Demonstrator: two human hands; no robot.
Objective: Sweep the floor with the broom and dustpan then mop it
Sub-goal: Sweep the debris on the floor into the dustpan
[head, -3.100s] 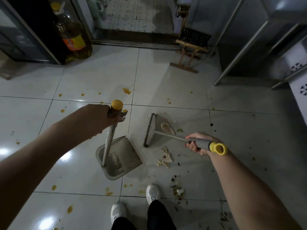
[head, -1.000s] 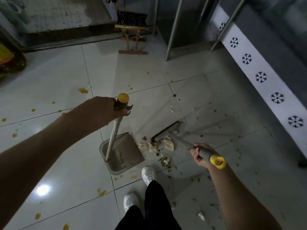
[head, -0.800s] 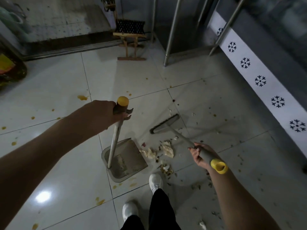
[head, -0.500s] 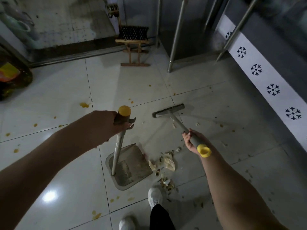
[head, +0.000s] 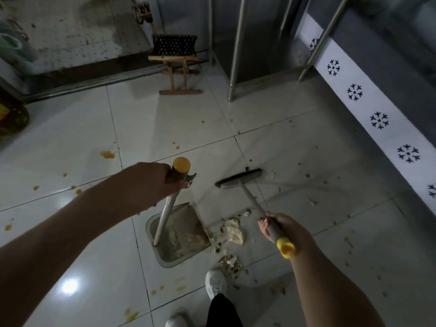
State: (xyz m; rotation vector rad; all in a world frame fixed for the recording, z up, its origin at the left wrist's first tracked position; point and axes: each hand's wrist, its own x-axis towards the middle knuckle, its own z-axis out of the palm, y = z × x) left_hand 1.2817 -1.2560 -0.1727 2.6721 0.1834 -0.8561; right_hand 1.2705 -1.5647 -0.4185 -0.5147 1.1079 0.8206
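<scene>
The grey long-handled dustpan [head: 180, 237] sits on the white tiled floor [head: 165, 123] just ahead of the person's white shoe [head: 215, 283], its handle rising to the left hand [head: 155, 182]. A pile of pale food scraps [head: 232, 232] lies against the pan's right edge. Beyond the pile rests the dark head of the grey broom [head: 238, 178], its handle running back to the right hand [head: 278, 226]. Further back, near the floor's far edge, stands a small wooden folding stool [head: 175, 64], with a steel table leg [head: 234, 67] to its right.

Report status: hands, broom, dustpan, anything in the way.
Left hand grips dustpan handle; right hand grips broom. Debris pile at pan lip, unswept. White shoe beside pile.
</scene>
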